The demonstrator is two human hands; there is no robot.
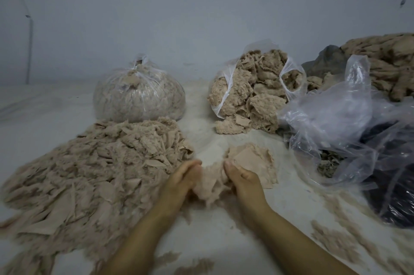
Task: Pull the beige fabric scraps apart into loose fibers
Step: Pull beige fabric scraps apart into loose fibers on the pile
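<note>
— What do we see, biggest first?
— A wide heap of beige scraps (89,174) on our left, then a tied clear bag (139,93) and an open bag (253,93) of them farther back

— And our hands?
— Left hand (181,178) and right hand (244,179) both grip one fuzzy beige scrap (212,183) between them, just above the floor (212,241)

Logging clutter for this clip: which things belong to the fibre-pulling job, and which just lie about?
In the job: left hand, right hand, the scrap they grip, big scrap pile, open bag of scraps.

Lying about: tied bag, empty clear bag, dark bag.
</note>
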